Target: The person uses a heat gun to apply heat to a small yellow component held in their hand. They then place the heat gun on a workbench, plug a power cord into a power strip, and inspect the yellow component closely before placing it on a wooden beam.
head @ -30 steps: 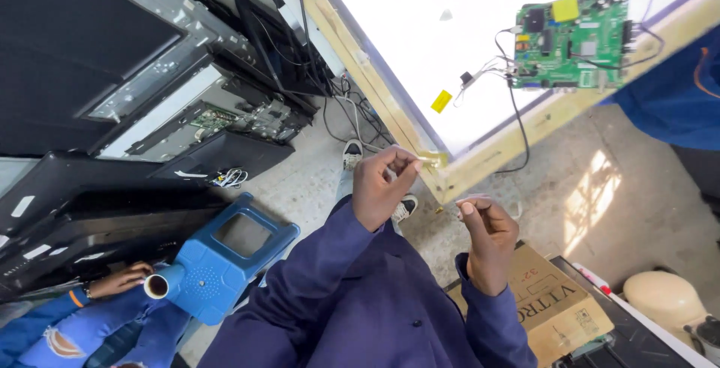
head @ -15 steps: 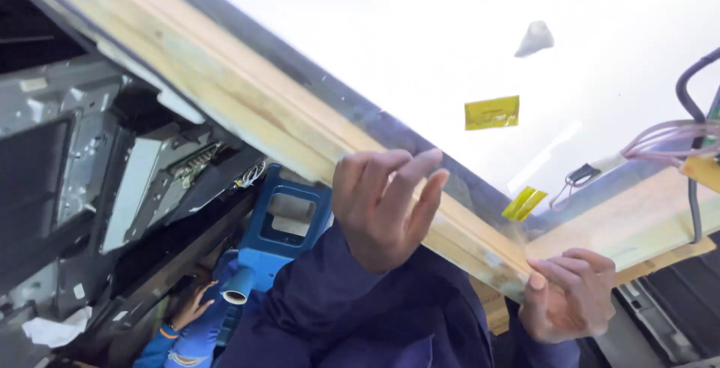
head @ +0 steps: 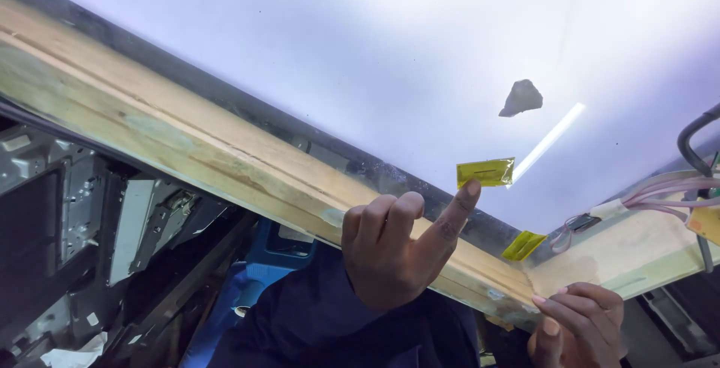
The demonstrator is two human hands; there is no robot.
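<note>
A lit white panel (head: pixel 360 60) fills the upper view, bordered by a pale wooden frame (head: pixel 187 143). My left hand (head: pixel 397 259) is raised in front of the frame with its index finger stretched out. The fingertip touches the lower edge of a small yellow tape strip (head: pixel 486 173) stuck on the panel, and the other fingers are curled with nothing in them. My right hand (head: pixel 574 327) sits at the lower right, fingers bent against the underside of the frame's corner. A second yellow tape piece (head: pixel 523 246) lies at that corner, between the two hands.
A grey scrap (head: pixel 521 98) sticks to the panel above the tape. Pink and grey wires (head: pixel 660 188) run along the frame at the right. Bare metal screen chassis (head: pixel 67 210) are stacked at the left, and a blue device (head: pixel 270 263) shows below the frame.
The view has moved closer to the panel. My left hand went from lying flat over the frame to pointing its index finger at the yellow tape strip. My right hand stays at the frame's corner.
</note>
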